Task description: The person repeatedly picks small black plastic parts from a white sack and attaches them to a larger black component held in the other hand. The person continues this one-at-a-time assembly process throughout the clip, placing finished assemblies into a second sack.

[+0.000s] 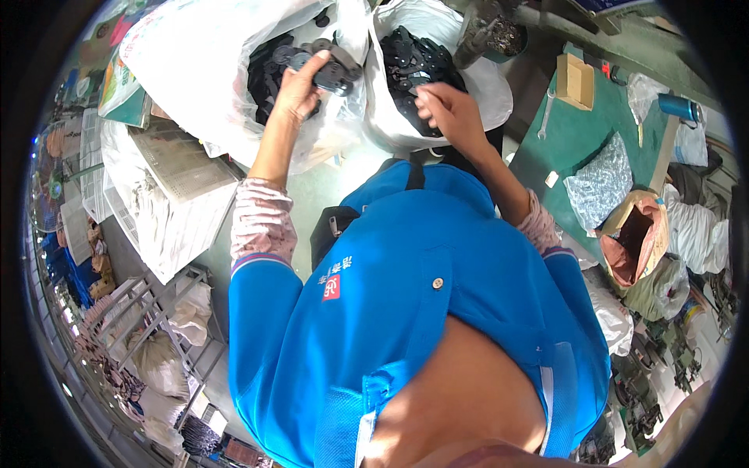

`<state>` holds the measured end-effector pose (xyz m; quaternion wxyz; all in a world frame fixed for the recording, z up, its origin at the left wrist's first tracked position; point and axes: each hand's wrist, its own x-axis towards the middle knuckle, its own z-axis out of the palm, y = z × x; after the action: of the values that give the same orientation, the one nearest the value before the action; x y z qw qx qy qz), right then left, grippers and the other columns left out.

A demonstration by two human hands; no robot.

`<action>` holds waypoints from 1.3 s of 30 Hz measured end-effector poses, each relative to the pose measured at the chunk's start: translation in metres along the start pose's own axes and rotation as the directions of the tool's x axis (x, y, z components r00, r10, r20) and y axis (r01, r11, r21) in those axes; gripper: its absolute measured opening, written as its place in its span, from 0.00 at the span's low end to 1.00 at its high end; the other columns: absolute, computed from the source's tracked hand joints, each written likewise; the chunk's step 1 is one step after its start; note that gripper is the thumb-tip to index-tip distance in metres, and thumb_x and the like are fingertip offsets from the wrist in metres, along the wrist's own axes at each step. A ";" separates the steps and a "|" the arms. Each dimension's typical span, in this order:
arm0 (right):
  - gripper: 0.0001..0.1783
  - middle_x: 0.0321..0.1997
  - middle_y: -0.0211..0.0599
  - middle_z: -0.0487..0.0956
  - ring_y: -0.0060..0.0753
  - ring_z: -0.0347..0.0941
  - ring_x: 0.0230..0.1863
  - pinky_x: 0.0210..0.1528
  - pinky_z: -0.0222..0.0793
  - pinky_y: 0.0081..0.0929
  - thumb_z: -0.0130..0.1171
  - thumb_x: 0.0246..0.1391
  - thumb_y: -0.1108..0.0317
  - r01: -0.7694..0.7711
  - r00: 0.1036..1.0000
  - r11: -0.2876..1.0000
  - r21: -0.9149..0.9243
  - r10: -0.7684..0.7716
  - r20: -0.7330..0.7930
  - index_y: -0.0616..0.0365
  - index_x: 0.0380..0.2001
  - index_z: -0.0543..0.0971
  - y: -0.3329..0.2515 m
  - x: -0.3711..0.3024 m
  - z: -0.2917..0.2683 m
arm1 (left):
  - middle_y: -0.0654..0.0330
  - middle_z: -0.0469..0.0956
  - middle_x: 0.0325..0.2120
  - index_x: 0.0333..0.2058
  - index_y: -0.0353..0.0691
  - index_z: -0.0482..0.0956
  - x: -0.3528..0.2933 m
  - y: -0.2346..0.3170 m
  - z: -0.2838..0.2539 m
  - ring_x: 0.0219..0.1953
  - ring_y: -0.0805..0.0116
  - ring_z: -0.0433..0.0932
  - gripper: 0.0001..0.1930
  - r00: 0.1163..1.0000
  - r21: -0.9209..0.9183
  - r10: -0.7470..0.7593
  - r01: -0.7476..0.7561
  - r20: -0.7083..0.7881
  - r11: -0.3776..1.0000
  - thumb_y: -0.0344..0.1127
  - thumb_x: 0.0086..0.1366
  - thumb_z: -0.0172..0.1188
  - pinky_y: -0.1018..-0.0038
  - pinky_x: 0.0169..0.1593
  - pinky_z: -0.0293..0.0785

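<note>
My left hand point(298, 90) is closed around several flat black parts point(337, 72) with rounded ends, held above the mouth of the left white sack point(211, 51). Beneath it, more black parts point(265, 74) fill that sack. Over the right white sack point(380, 117), my right hand point(451, 113) has its fingers curled together; whether anything small is between them is hidden. Loose black pieces of a similar kind point(409, 58) lie heaped in the right sack, just left of and beyond this hand. The two hands are apart.
A dark pot point(503, 43) stands behind the right sack. On the green table point(530, 144) at the right are a wrench point(545, 115), a small cardboard box point(575, 81) and a clear plastic bag point(601, 183). Stacked pale panels point(179, 187) stand to the left.
</note>
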<state>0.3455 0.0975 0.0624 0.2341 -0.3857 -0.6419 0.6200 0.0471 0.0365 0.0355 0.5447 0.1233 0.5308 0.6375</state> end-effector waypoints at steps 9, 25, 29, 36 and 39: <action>0.19 0.30 0.31 0.82 0.20 0.76 0.31 0.35 0.71 0.19 0.69 0.51 0.59 0.143 0.987 0.990 0.012 -0.143 0.077 0.62 0.41 0.83 -0.036 0.057 -0.024 | 0.57 0.83 0.37 0.46 0.33 0.77 -0.035 -0.023 0.099 0.37 0.69 0.84 0.16 0.930 -0.081 -0.078 0.115 0.358 0.990 0.26 0.59 0.68 0.75 0.41 0.83; 0.10 0.35 0.34 0.82 0.24 0.78 0.36 0.39 0.72 0.24 0.59 0.60 0.68 0.136 0.942 0.980 -0.146 -0.174 -0.286 0.63 0.41 0.76 0.013 0.034 -0.045 | 0.59 0.82 0.35 0.43 0.38 0.78 -0.035 -0.051 0.157 0.35 0.68 0.83 0.12 0.935 -0.138 -0.104 0.158 0.338 0.978 0.25 0.60 0.65 0.73 0.37 0.82; 0.10 0.32 0.38 0.82 0.26 0.79 0.34 0.38 0.73 0.26 0.59 0.59 0.69 0.236 0.814 0.911 -0.337 -0.375 -0.443 0.65 0.40 0.76 0.004 0.040 -0.010 | 0.60 0.82 0.34 0.40 0.40 0.78 -0.027 -0.066 0.157 0.35 0.69 0.83 0.10 0.970 -0.248 -0.105 0.160 0.221 0.956 0.24 0.60 0.63 0.72 0.37 0.82; 0.12 0.33 0.42 0.83 0.32 0.80 0.31 0.36 0.74 0.29 0.60 0.58 0.67 0.342 0.804 0.931 0.129 -0.218 -0.553 0.66 0.39 0.74 0.018 0.059 -0.006 | 0.54 0.82 0.38 0.40 0.36 0.76 -0.028 -0.070 0.142 0.43 0.63 0.82 0.10 0.931 -0.458 -0.164 0.307 0.325 0.834 0.21 0.59 0.58 0.67 0.48 0.81; 0.13 0.33 0.43 0.83 0.34 0.81 0.32 0.35 0.74 0.31 0.60 0.59 0.67 0.200 0.900 0.929 0.312 -0.048 -0.434 0.65 0.41 0.74 0.019 0.059 -0.011 | 0.54 0.82 0.37 0.41 0.37 0.76 -0.029 -0.064 0.130 0.42 0.64 0.82 0.11 0.893 -0.354 -0.227 0.372 0.389 0.858 0.22 0.59 0.58 0.66 0.48 0.81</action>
<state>0.3236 0.1492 0.0348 0.4705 -0.4195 -0.4801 0.6101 0.1898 0.0724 0.0483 0.7338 0.0244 0.2940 0.6119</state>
